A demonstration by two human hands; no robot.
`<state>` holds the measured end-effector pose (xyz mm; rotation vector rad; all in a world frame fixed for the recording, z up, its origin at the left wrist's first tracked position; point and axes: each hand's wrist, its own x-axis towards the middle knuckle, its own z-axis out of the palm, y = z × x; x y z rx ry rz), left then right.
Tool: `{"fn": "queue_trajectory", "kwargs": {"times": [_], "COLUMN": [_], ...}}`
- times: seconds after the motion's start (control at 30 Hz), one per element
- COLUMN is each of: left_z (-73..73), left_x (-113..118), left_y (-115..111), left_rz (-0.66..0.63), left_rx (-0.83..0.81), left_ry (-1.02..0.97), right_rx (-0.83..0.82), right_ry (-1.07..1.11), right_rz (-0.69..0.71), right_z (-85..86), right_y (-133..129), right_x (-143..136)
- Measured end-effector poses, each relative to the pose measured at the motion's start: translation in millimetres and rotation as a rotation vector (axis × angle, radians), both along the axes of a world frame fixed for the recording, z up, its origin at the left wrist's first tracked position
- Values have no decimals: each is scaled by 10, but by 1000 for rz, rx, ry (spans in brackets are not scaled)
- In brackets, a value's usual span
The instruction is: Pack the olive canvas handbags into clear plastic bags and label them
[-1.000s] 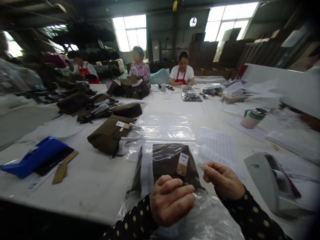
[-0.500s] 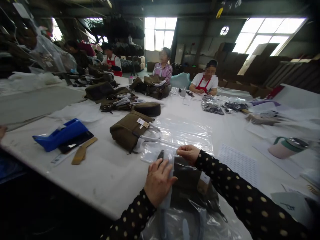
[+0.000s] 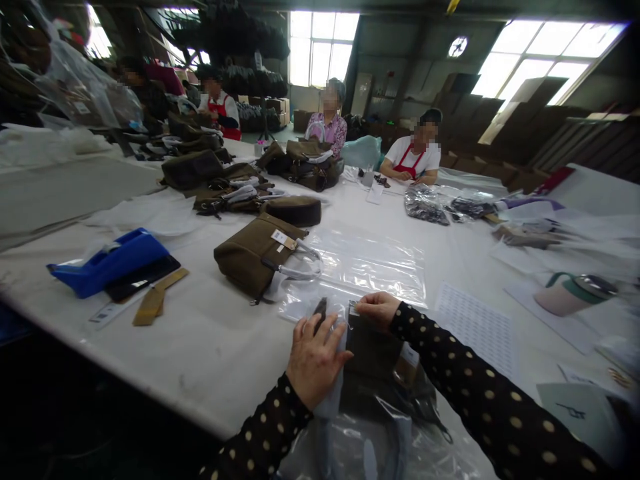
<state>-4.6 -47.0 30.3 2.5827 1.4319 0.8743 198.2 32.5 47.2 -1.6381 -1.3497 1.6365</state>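
An olive-brown handbag point(image 3: 367, 370) lies flat before me inside a clear plastic bag point(image 3: 435, 460), with a paper tag point(image 3: 407, 360) showing through. My left hand point(image 3: 317, 357) rests palm down on the plastic at the handbag's left side, fingers spread. Between thumb and fingertips, my right hand point(image 3: 379, 309) pinches the plastic bag's edge near the handbag's upper corner; the exact bit held is too small to make out. A dark strip point(image 3: 321, 308) shows by the left fingertips. Just beyond my hands are another olive handbag point(image 3: 257, 257) with wrapped handles and a flat clear plastic bag point(image 3: 370, 263).
A blue tape dispenser point(image 3: 113, 260) stands at the left, beside tan card pieces point(image 3: 153, 307). To the right are a printed label sheet point(image 3: 477, 327) and a lidded mug point(image 3: 570, 293). More handbags point(image 3: 300, 163) are piled farther back. Several people sit across the table point(image 3: 200, 353).
The view has tilted slightly, so the table things sit a little higher and farther left. Both hands keep nearly the same place on the plastic bag.
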Motion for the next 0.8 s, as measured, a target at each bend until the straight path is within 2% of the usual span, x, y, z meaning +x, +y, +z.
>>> {"fn": "queue_trajectory", "kwargs": {"times": [0.27,0.5,0.7,0.8], "left_z": [5,-15,-8,-11], "left_x": [11,3,48,35], "left_y": [4,-3,8,36], "left_rz": [23,40,31,15], "left_rx": [14,16,7,3], "left_ry": [2,7,-11,-45], "right_rx": [-43,-50,51,137], "right_ry": [-47,-152,-390,-586], "right_rz": [-46,-5,10,27], "right_z": [-62,-38,-87,-27], "right_y": [101,148,152,183], "right_x": [40,58,-63,-57]}}
